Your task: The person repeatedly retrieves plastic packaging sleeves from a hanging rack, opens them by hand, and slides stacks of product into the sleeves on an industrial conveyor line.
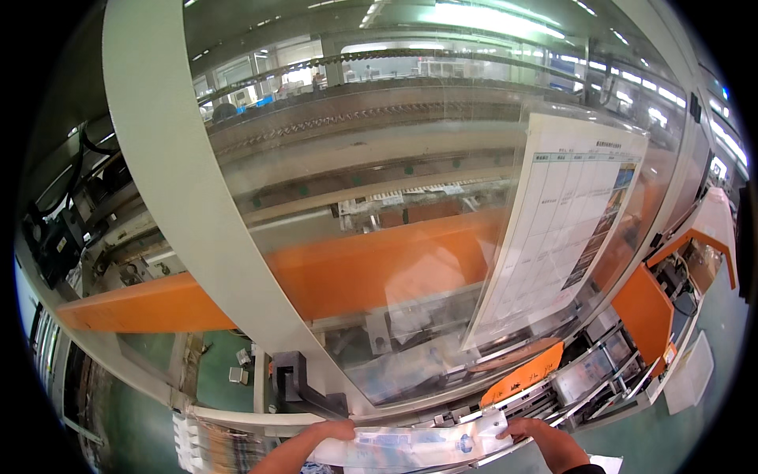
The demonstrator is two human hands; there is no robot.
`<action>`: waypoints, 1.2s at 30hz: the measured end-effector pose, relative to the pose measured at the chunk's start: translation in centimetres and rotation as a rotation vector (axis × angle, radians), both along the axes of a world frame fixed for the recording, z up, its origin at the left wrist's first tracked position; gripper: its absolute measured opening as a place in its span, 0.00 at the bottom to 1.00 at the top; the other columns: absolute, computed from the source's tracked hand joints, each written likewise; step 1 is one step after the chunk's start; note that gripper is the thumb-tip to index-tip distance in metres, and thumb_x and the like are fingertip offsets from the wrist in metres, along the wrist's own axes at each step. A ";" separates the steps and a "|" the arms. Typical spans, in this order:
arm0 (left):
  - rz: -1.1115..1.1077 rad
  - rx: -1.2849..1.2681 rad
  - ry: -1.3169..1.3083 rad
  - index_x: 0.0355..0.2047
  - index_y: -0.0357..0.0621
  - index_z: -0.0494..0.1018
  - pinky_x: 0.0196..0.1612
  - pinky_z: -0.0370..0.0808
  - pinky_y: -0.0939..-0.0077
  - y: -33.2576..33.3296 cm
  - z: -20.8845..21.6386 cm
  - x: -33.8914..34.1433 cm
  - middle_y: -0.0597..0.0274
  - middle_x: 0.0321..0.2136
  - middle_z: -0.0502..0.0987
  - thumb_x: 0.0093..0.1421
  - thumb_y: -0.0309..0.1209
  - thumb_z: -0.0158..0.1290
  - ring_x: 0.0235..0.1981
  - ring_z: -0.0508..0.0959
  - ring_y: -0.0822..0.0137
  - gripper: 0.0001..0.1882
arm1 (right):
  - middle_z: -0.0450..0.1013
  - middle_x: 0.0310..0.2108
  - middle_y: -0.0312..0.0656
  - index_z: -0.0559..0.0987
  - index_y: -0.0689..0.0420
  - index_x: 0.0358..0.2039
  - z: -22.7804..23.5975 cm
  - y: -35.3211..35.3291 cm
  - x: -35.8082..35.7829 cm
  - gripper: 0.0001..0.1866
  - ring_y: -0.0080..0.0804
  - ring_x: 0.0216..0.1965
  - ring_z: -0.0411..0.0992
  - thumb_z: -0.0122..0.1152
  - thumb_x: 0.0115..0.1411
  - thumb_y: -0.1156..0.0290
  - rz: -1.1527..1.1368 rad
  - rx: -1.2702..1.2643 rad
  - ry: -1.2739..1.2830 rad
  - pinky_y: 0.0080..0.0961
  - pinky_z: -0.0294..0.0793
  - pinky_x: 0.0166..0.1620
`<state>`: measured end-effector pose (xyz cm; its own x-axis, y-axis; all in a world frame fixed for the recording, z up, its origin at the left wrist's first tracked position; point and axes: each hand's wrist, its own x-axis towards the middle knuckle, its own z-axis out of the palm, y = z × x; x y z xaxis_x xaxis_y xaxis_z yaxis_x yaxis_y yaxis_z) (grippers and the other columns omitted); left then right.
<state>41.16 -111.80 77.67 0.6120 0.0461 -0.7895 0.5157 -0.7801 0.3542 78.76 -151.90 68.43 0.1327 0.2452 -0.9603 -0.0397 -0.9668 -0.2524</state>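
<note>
At the lower edge, a long, flat white and translucent plastic bag (418,446) with blue print stretches between my hands. My left hand (320,436) is closed on its left end, thumb on top. The right end, which has a small hole, is pinched by my right hand (530,430). Whether it is one bag or a stack of them, I cannot tell. Just above my left hand is a black handle (304,387) on the cream frame of a machine door.
Ahead rises a clear machine panel (379,261) with a printed sheet (560,229) on it and an orange beam (395,265) behind. An orange plate (521,374) and metal rails lie beyond my right hand. Stacked packaging (217,449) stands at lower left. An orange guard (643,316) is at right.
</note>
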 end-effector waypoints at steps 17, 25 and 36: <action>0.011 0.096 -0.068 0.40 0.34 0.74 0.43 0.72 0.57 -0.4 -2.3 -0.5 0.42 0.38 0.76 0.46 0.35 0.44 0.40 0.77 0.49 0.23 | 0.72 0.30 0.33 0.75 0.54 0.39 -4.7 -4.2 1.5 0.17 0.26 0.29 0.69 0.65 0.48 0.66 -0.285 -0.009 0.114 0.20 0.71 0.39; 0.093 0.001 0.000 0.42 0.33 0.71 0.54 0.52 0.34 0.3 -2.3 0.0 0.41 0.46 0.72 0.47 0.33 0.42 0.52 0.68 0.45 0.24 | 0.72 0.28 0.32 0.76 0.56 0.37 -4.5 -2.4 0.7 0.18 0.23 0.26 0.68 0.67 0.45 0.66 -0.228 0.150 -0.019 0.20 0.70 0.32; 0.059 -0.011 0.031 0.44 0.37 0.72 0.52 0.62 0.47 0.1 -1.2 1.3 0.41 0.47 0.72 0.47 0.36 0.42 0.51 0.69 0.45 0.24 | 0.71 0.35 0.33 0.75 0.51 0.41 -4.0 -1.4 1.1 0.21 0.22 0.34 0.67 0.67 0.47 0.58 -0.197 0.062 0.052 0.20 0.70 0.36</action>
<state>42.41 -111.73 76.51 0.5834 0.0723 -0.8090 0.5716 -0.7442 0.3456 79.84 -153.30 64.46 0.1345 0.2777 -0.9512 -0.2414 -0.9218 -0.3033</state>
